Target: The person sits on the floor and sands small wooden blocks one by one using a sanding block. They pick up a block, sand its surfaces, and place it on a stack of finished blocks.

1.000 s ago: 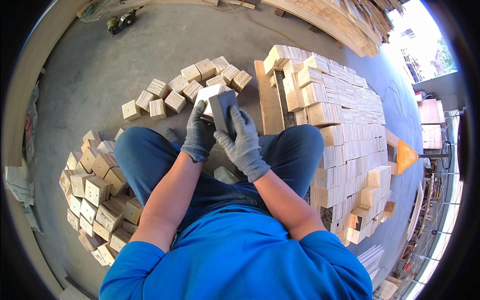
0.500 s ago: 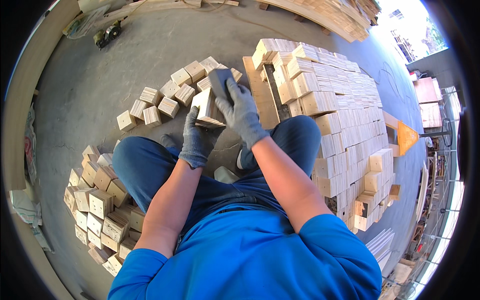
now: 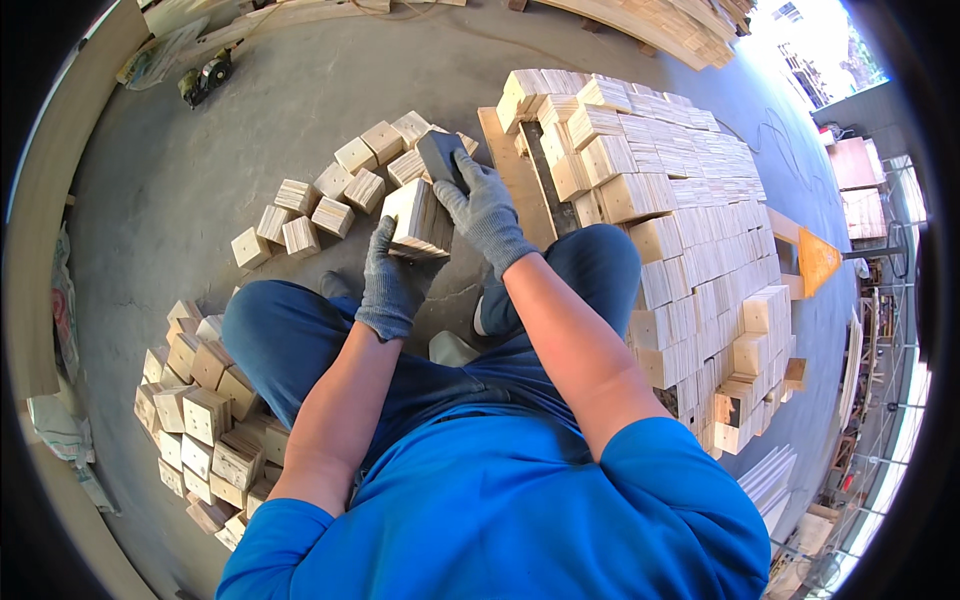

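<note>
Left hand (image 3: 388, 290) grips a block (image 3: 412, 212) by its near-left side; right hand (image 3: 485, 218), just beside, clasps a dark pad (image 3: 437, 158), with loose blocks (image 3: 364, 189) beyond and a stack (image 3: 690, 255) to its right.

The view comes from the left of two fisheye cameras worn side by side on the person's head, facing steeply down, upright and unmirrored. The blue shirt (image 3: 490, 510) is nearest, filling the lower middle; the forearms (image 3: 335, 430) reach up from there, putting the left hand (image 3: 393, 285) and right hand (image 3: 484, 208) close, about mid-view. Beyond them the floor (image 3: 310, 105) runs out to stacked timber (image 3: 655, 28) at the far top, and straight edges bow toward the sides.
</note>
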`<action>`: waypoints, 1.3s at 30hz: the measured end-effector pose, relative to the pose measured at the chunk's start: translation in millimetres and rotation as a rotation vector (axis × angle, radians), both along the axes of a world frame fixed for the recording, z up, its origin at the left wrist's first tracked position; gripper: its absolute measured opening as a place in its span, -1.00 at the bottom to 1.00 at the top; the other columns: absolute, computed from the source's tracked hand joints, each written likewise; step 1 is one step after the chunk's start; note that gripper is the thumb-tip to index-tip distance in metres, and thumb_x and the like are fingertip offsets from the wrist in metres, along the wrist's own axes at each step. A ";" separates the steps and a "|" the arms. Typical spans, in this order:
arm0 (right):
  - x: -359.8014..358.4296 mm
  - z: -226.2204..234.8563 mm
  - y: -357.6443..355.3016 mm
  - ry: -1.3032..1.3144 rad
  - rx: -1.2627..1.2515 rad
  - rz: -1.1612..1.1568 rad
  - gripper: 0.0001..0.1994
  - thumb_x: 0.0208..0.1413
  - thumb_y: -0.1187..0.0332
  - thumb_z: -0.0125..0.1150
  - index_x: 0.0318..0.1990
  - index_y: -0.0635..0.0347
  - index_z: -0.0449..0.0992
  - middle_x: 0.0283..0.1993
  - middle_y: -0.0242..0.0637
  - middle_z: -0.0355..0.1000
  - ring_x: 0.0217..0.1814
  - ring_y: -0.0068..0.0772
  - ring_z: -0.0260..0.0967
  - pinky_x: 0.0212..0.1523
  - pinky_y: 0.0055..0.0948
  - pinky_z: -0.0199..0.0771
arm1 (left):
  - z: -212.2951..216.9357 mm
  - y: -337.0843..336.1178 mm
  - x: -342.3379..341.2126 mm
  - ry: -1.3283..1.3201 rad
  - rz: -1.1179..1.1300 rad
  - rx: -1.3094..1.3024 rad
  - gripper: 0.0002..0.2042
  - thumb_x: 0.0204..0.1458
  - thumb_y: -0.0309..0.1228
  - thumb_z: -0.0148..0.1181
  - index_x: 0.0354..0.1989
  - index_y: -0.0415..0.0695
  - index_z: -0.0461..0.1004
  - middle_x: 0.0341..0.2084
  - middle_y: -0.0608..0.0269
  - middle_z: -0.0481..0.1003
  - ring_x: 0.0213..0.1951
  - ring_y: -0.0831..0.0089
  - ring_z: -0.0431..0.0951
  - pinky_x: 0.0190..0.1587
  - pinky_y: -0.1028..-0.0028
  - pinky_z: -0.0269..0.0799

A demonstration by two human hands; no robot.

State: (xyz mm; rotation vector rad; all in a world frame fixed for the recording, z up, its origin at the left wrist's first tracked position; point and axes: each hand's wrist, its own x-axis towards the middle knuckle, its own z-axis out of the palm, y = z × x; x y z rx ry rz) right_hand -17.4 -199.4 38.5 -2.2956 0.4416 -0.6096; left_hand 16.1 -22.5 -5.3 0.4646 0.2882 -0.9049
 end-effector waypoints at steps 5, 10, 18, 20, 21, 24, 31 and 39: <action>-52.0 26.2 44.2 -0.036 -0.070 0.163 -0.35 0.17 0.17 0.43 0.37 0.19 0.39 0.25 0.28 0.35 0.21 0.34 0.39 0.22 0.03 0.45 | -10.5 5.6 10.7 0.024 0.095 -0.050 -0.33 0.20 0.10 0.19 0.33 -0.14 0.40 0.18 -0.02 0.51 0.17 0.03 0.54 0.25 -0.01 0.50; -86.1 15.5 63.1 0.029 -0.115 0.191 -0.31 0.14 0.18 0.45 0.40 0.13 0.37 0.30 0.27 0.31 0.25 0.34 0.35 0.27 0.06 0.40 | -7.8 6.2 14.4 0.036 0.146 -0.040 -0.37 0.23 0.06 0.19 0.33 -0.15 0.41 0.20 -0.02 0.51 0.18 0.02 0.54 0.30 0.01 0.46; -22.6 2.8 -7.6 -0.020 -0.035 -0.066 -0.37 0.18 0.17 0.43 0.30 0.36 0.42 0.14 0.26 0.43 0.17 0.29 0.45 0.20 -0.09 0.49 | 2.9 -5.8 -5.2 0.039 -0.010 -0.041 -0.29 0.20 0.08 0.23 0.40 -0.11 0.31 0.24 0.01 0.44 0.21 0.05 0.51 0.24 -0.06 0.50; -25.6 2.9 -3.8 -0.024 -0.056 -0.037 -0.37 0.18 0.17 0.43 0.30 0.37 0.42 0.14 0.26 0.43 0.17 0.29 0.45 0.19 -0.09 0.49 | 1.2 -5.7 -2.9 0.037 0.027 -0.036 -0.30 0.20 0.08 0.23 0.40 -0.10 0.32 0.25 0.01 0.45 0.22 0.04 0.50 0.26 -0.05 0.48; -35.1 6.1 7.2 -0.042 -0.077 0.012 -0.36 0.18 0.16 0.44 0.31 0.37 0.42 0.14 0.26 0.43 0.17 0.29 0.45 0.19 -0.09 0.49 | 3.5 -4.6 -2.4 0.045 0.064 -0.018 -0.31 0.20 0.07 0.24 0.39 -0.10 0.34 0.25 0.00 0.45 0.22 0.04 0.50 0.27 -0.04 0.48; -68.6 19.1 48.3 -0.116 -0.038 0.187 -0.34 0.11 0.19 0.46 0.34 0.23 0.41 0.19 0.24 0.39 0.11 0.33 0.42 0.14 0.05 0.48 | 3.7 1.7 5.8 0.067 0.120 -0.033 -0.36 0.22 0.03 0.21 0.37 -0.12 0.38 0.24 -0.02 0.48 0.24 0.02 0.50 0.36 0.01 0.40; -61.4 20.0 35.3 -0.132 -0.188 0.136 -0.35 0.09 0.19 0.46 0.33 0.16 0.43 0.23 0.23 0.36 0.16 0.35 0.39 0.17 0.07 0.46 | 5.7 -0.7 4.8 -0.004 0.083 -0.034 -0.35 0.23 0.06 0.20 0.38 -0.10 0.37 0.24 0.04 0.49 0.24 0.08 0.51 0.34 0.00 0.42; -44.4 1.7 0.2 -0.120 -0.043 0.030 -0.35 0.10 0.17 0.47 0.29 0.29 0.43 0.19 0.23 0.40 0.13 0.33 0.43 0.17 0.00 0.49 | 3.7 -3.3 -4.1 0.120 0.023 -0.011 -0.28 0.14 0.11 0.26 0.39 -0.05 0.37 0.27 0.06 0.46 0.22 0.03 0.50 0.26 -0.11 0.44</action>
